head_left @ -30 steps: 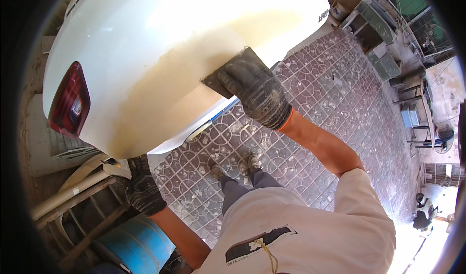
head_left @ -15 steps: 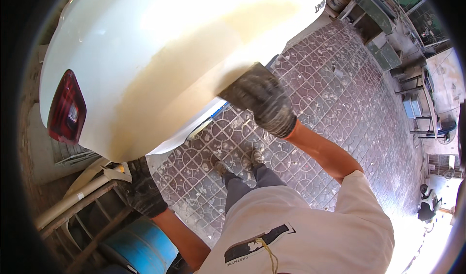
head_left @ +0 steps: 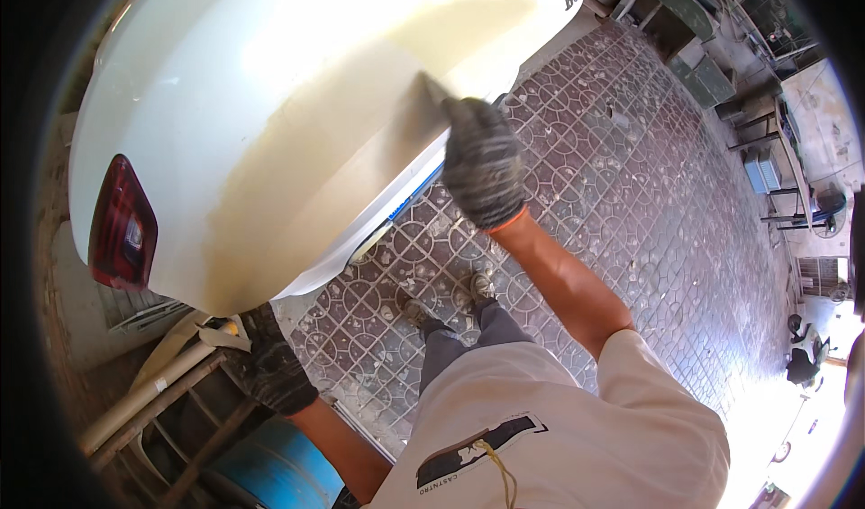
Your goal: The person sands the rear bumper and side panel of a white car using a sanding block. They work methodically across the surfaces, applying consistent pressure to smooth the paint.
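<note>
A white car body panel [head_left: 171,158] with a broad tan, filler-like patch [head_left: 297,176] fills the upper left. My right hand [head_left: 487,167], in a dark knit glove with an orange cuff, is closed on a thin, dark flat piece [head_left: 431,93]. That piece lies at or very near the patch's lower right part; motion blurs it, and its kind is unclear. My left hand [head_left: 277,376], gloved too, is down by the panel's lower left corner, next to a beige strip [head_left: 221,338] with a small yellow-orange spot. Its fingers are mostly hidden, so any grip cannot be made out.
A red tail light [head_left: 122,225] sits on the panel's left side. A wooden frame [head_left: 171,419] with a pale tube and a blue drum [head_left: 284,464] stand at lower left. Patterned paving [head_left: 577,203] spreads to the right, with shelving [head_left: 775,158] and a parked scooter [head_left: 804,351] beyond.
My right hand has turned upward and shifted a little left, swinging the dark flat piece more upright. The view has shifted slightly. My left hand stays by the corner.
</note>
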Tool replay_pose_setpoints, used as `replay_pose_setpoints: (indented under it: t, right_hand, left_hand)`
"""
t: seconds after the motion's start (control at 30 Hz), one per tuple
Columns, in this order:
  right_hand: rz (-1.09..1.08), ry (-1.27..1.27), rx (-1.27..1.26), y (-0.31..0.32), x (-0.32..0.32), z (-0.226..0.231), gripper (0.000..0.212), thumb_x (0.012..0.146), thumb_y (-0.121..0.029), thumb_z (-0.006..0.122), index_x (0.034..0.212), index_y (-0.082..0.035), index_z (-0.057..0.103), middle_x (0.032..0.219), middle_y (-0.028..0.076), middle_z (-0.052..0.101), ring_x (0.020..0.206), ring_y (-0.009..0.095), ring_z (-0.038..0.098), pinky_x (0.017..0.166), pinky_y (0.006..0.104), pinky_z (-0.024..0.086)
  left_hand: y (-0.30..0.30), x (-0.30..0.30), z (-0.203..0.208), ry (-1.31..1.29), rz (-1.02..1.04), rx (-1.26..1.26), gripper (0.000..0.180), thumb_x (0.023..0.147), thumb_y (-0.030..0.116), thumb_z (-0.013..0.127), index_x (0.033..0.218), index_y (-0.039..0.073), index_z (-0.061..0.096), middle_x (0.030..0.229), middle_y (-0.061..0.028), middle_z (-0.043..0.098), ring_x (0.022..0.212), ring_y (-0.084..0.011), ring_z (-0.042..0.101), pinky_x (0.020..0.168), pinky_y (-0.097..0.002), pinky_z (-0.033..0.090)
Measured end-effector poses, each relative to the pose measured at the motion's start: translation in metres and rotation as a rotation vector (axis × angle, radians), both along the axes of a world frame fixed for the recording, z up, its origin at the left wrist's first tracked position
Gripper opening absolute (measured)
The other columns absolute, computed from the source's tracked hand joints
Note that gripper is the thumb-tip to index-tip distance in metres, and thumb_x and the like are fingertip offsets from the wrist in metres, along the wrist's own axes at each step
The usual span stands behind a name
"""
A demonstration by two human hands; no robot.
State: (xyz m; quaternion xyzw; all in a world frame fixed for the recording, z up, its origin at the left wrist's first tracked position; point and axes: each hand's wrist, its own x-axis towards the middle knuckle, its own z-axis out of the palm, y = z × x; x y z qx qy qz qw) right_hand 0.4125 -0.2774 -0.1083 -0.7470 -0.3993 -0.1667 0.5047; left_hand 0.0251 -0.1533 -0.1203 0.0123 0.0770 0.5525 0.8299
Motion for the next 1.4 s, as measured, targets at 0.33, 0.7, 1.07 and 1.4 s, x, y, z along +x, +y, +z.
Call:
replay_pose_setpoints:
  t: [0.33, 0.7, 1.07, 1.4]
  right_hand:
    - [0.244, -0.243, -0.188, 0.003, -0.131, 0.0, 0.05, 0.085, -0.012, 0.058, 0.131, 0.008, 0.059, 0.12, 0.023, 0.063, 0.101, 0.039, 0.063, 0.085, 0.0498, 0.053]
    - [0.302, -0.612, -0.08, 0.022, 0.113, 0.084, 0.029, 0.086, -0.001, 0.064, 0.113, -0.007, 0.073, 0.111, 0.009, 0.073, 0.1, 0.029, 0.069, 0.09, 0.0425, 0.057]
    - [0.364, -0.868, -0.197, 0.053, 0.125, 0.072, 0.036, 0.085, -0.011, 0.066, 0.119, -0.009, 0.075, 0.119, 0.007, 0.07, 0.114, 0.025, 0.064, 0.103, 0.0367, 0.052]
    - [0.584, -0.82, -0.269, -0.004, 0.128, 0.08, 0.024, 0.084, -0.012, 0.067, 0.106, -0.015, 0.076, 0.105, 0.005, 0.07, 0.11, 0.026, 0.067, 0.096, 0.0383, 0.057]
  left_hand:
    - [-0.007, 0.005, 0.008, 0.179, 0.026, 0.173, 0.057, 0.11, 0.025, 0.04, 0.159, 0.0, 0.028, 0.167, -0.0238, 0.024, 0.156, -0.0385, 0.018, 0.129, -0.0589, 0.011]
    - [-0.013, 0.023, 0.012, -0.041, 0.0, 0.228, 0.052, 0.107, 0.022, 0.047, 0.155, 0.003, 0.04, 0.164, -0.0248, 0.031, 0.154, -0.0403, 0.023, 0.128, -0.0604, 0.016]
    - [-0.005, -0.014, -0.027, 0.12, 0.09, 0.117, 0.065, 0.104, 0.03, 0.056, 0.159, 0.004, 0.034, 0.167, -0.0222, 0.026, 0.156, -0.0385, 0.019, 0.129, -0.0533, 0.016]
    - [0.0, -0.001, -0.024, 0.405, 0.28, 0.231, 0.068, 0.103, 0.029, 0.059, 0.162, 0.013, 0.031, 0.167, -0.0217, 0.026, 0.153, -0.0344, 0.028, 0.128, -0.0497, 0.021]
